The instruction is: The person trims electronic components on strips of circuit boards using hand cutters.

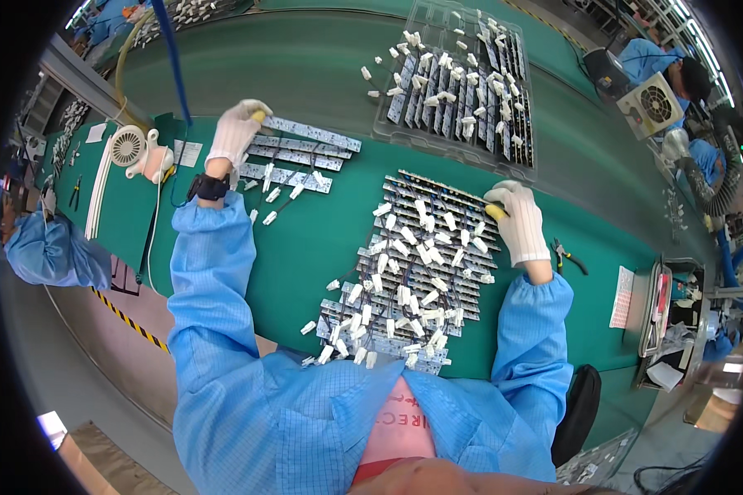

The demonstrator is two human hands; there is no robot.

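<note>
My left hand [238, 132], in a white glove with a yellow fingertip cover, closes on the left end of a circuit board strip [315, 132]. Several similar strips lie just below it, with white connectors [297, 190] on short wires. Also gloved, my right hand [520, 221] pinches the far right end of a strip [446, 191], the farthest in a dense row. This row of overlapping strips [475, 301] runs toward my body, strewn with white connectors [409, 235]. My palms hide the strip ends that they hold.
A clear plastic tray [388, 134] of wired strips stands at the far side. Cutting pliers [570, 257] lie right of my right hand. A small white fan [128, 147] and long white rods [99, 190] are at the left; a bin [693, 330] stands right. Other people work nearby.
</note>
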